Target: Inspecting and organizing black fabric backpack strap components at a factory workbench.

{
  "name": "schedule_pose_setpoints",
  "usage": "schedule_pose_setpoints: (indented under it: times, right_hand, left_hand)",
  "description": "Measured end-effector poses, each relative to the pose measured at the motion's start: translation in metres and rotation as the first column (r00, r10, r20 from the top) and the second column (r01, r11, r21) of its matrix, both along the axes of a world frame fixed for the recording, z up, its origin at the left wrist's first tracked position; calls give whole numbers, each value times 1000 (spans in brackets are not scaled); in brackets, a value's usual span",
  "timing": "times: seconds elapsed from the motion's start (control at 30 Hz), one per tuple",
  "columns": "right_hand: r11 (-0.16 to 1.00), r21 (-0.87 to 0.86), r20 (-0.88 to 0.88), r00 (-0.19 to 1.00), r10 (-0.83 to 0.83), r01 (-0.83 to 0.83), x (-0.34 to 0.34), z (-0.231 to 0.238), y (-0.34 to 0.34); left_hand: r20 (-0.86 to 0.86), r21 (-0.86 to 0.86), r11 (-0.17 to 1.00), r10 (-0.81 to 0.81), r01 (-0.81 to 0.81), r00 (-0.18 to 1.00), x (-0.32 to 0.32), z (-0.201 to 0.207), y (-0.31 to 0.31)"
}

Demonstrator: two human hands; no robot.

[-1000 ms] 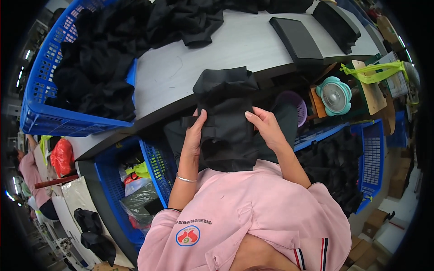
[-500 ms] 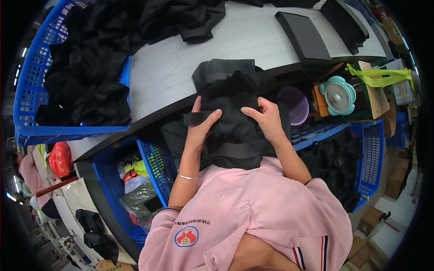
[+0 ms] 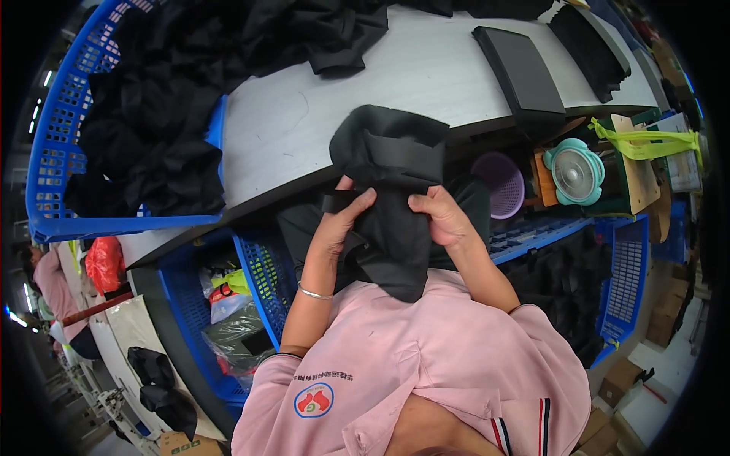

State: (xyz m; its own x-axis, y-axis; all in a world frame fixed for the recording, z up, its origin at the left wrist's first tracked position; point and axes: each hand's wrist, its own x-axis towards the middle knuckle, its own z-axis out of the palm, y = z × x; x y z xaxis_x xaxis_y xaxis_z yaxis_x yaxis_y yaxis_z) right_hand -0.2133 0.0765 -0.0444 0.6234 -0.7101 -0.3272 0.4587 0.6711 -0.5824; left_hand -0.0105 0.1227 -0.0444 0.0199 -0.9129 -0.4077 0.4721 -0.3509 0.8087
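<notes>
Between my two hands is a black fabric piece [image 3: 391,235], held over my lap at the table's near edge. Its upper part, with a wide band across it, rests against the edge; the lower part hangs in a fold toward my shirt. My left hand [image 3: 346,216] is closed on its left side, thumb on top, and a short black strap sticks out beside that hand. My right hand [image 3: 442,215] pinches the right side with the thumb on top. The fingers beneath the fabric are mostly hidden.
A blue basket [image 3: 129,228] of black fabric stands at the left on the white table [image 3: 281,129]. Flat black pieces [image 3: 521,72] lie far right. Below are a blue crate [image 3: 179,304], a purple basket [image 3: 498,182], a teal fan [image 3: 574,171] and another blue crate [image 3: 623,273].
The fabric piece has shifted and folded: its upper end now tilts right and its lower end narrows to a hanging fold. Both hands keep their hold, the right slightly lower.
</notes>
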Motion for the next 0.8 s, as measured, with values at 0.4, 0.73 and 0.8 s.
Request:
schedule_pose_setpoints:
  times: [0.4,0.73,0.8]
  right_hand:
    - [876,-425,-546,836,-48,-228,17,-3,-7]
    - [979,-189,-422,906,-5,-83,-3,-11,-17]
    - [944,-322,-486,867,-107,-64,-6,-9,-26]
  left_hand:
    - [473,-221,969,207,-113,857,1,-25,-25]
    - [115,-25,998,67,-65,991,8,-29,-23]
    - [-29,-6,996,91,-92,995,9,-27,-25]
